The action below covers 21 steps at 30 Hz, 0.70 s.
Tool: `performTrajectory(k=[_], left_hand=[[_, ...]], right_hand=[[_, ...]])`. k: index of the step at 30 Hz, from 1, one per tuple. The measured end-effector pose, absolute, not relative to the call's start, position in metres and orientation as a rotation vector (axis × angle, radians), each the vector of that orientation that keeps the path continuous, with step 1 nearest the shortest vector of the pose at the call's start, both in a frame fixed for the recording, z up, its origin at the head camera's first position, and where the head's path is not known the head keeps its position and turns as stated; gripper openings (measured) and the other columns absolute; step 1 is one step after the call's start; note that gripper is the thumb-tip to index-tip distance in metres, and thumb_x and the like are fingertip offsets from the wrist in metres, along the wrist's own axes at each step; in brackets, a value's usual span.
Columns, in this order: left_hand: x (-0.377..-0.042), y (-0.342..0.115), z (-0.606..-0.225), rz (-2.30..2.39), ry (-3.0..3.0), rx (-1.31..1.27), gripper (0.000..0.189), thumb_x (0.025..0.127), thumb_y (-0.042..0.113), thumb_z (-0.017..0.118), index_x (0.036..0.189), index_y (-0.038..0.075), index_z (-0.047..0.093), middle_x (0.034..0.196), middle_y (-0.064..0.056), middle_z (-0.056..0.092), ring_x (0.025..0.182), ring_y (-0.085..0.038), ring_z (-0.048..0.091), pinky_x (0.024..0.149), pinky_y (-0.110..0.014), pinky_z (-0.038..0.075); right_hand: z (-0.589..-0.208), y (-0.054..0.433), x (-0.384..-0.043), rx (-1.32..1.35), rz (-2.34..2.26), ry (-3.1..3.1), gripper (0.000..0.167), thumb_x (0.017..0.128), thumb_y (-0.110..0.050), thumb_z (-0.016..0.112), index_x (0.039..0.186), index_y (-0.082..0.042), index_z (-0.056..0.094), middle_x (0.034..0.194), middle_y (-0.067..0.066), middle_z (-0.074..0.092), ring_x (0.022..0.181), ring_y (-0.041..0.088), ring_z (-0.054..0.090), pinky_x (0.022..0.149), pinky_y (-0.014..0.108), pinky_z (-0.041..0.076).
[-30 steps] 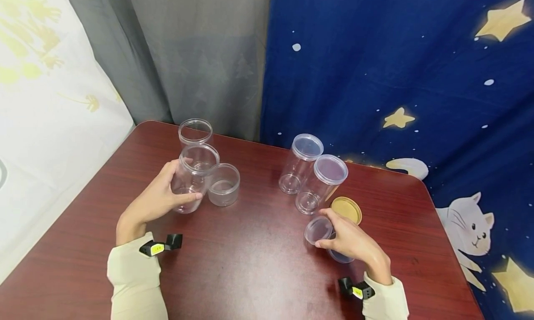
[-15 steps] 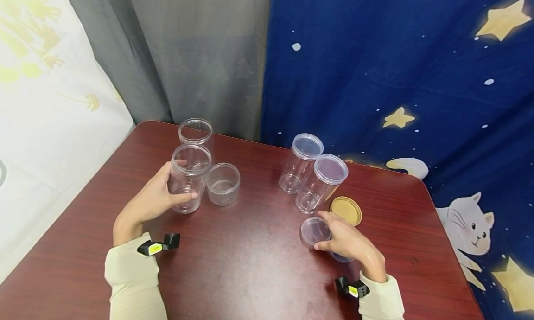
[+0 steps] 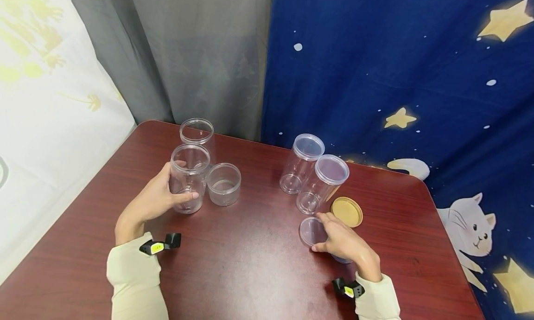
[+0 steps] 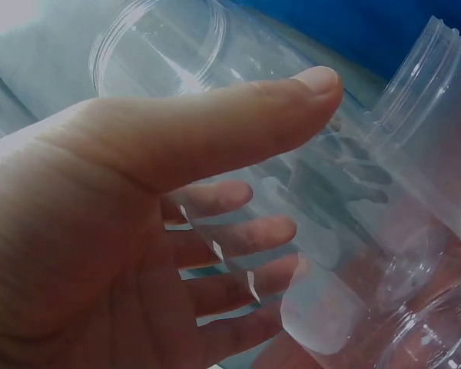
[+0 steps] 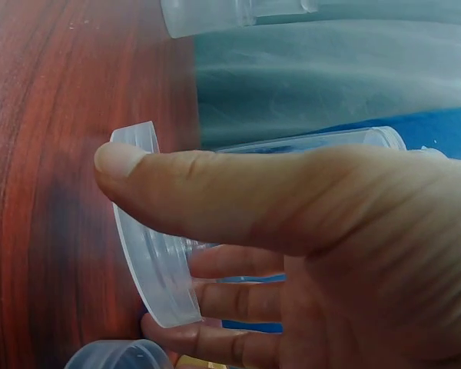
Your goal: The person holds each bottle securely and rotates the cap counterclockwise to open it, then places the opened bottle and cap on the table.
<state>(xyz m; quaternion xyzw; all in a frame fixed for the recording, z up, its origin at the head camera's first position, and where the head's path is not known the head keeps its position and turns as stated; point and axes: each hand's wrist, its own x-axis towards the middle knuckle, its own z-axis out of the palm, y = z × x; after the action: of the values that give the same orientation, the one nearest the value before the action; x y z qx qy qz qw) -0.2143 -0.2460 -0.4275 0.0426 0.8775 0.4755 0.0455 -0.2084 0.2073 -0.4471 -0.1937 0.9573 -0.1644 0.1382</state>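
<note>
My left hand (image 3: 152, 197) holds a clear open plastic jar (image 3: 185, 183), thumb along the near side and fingers behind it. In the left wrist view the fingers (image 4: 253, 231) show through the jar wall. A shorter clear jar (image 3: 225, 195) stands just right of it, and another open jar (image 3: 197, 127) behind. On the right, my right hand (image 3: 344, 241) grips a clear shallow lid (image 3: 312, 232) by its edge, close over the table. In the right wrist view the thumb lies across the lid (image 5: 157, 269), with the other fingers at its far side.
Two tall clear jars with lids on, a rear one (image 3: 306, 148) and a front one (image 3: 331, 171), stand beyond my right hand. A gold lid (image 3: 347, 212) lies beside them. Another clear lid (image 3: 342, 259) is partly hidden under that hand. Curtains (image 3: 354, 69) hang behind the table (image 3: 258, 273).
My left hand and its jar have shifted slightly left, away from the short jar. The right hand has moved a little left with the lid, which now lies flatter.
</note>
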Motion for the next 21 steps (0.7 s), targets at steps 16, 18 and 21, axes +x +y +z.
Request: performTrajectory(k=[16,18,21], left_hand=[[-0.2112,-0.2508,-0.4292,1.468,2.674,0.179,0.092,0.083,0.028,0.081,0.149,0.005,0.021,0.146,-0.02,0.038,0.126,-0.037,0.043,0.102,-0.053,0.035],[-0.211,-0.2516,-0.4305,1.478,2.68,0.194,0.093,0.083,0.026,0.081,0.149,0.004,0.019,0.147,-0.021,0.038,0.127,-0.037,0.043,0.101,-0.051,0.035],[-0.2109,-0.2535,-0.4324,1.479,2.695,0.218,0.097,0.083,0.023,0.08,0.151,0.003,0.013,0.147,-0.022,0.038,0.131,-0.038,0.043,0.102,-0.047,0.035]], right_hand=[[-0.4515,0.2062,-0.2083,-0.572,-0.469,2.803,0.078,0.068,-0.024,0.09,0.13,0.003,0.052,0.122,0.015,0.057,0.115,0.032,0.056,0.099,0.048,0.046],[-0.4513,0.2058,-0.2079,-0.567,-0.471,2.803,0.077,0.067,-0.023,0.091,0.129,0.002,0.052,0.122,0.015,0.057,0.115,0.032,0.056,0.098,0.048,0.046],[-0.4516,0.2058,-0.208,-0.569,-0.471,2.806,0.077,0.067,-0.023,0.091,0.129,0.002,0.052,0.121,0.015,0.057,0.114,0.033,0.056,0.098,0.048,0.046]])
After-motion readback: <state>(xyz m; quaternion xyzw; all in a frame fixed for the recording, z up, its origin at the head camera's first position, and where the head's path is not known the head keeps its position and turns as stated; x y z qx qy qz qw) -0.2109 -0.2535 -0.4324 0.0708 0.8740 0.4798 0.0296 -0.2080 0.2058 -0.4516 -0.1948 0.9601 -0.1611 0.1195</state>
